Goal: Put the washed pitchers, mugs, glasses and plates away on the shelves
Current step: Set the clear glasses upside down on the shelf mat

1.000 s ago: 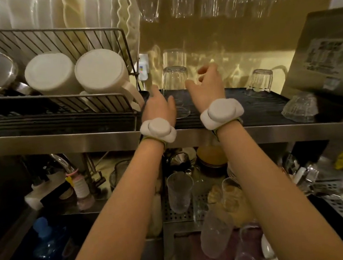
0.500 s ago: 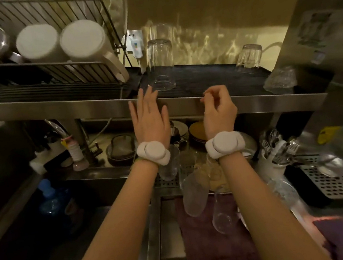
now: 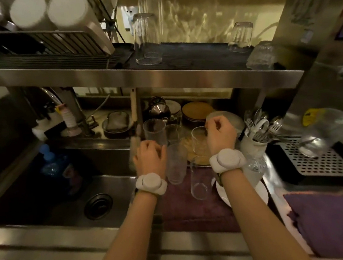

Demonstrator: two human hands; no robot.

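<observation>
My left hand (image 3: 150, 158) curls round the base of an upright ribbed clear cup (image 3: 154, 130) behind the sink. At the rim of a smooth upright glass (image 3: 198, 140), my right hand (image 3: 221, 135) has its fingers pinched. Two more glasses (image 3: 176, 164) (image 3: 199, 181) lie tilted between my wrists on a purple mat (image 3: 189, 209). Above, the steel shelf (image 3: 181, 77) carries a tall upturned glass (image 3: 146, 40) and two short ones (image 3: 240, 37) (image 3: 262, 56). White mugs (image 3: 65, 12) sit in the wire rack at upper left.
The sink basin (image 3: 51, 200) with its drain (image 3: 97, 206) lies to the left. A cutlery holder (image 3: 256, 140), a white plate (image 3: 261, 192), a perforated drip tray (image 3: 319, 164), a glass pitcher (image 3: 326, 130) and a purple cloth (image 3: 333, 220) crowd the right. Stacked plates (image 3: 196, 110) sit under the shelf.
Both hands have dropped from the tall glass on the shelf, which stays there upturned, down to the glasses beside the sink. My view has tilted downward.
</observation>
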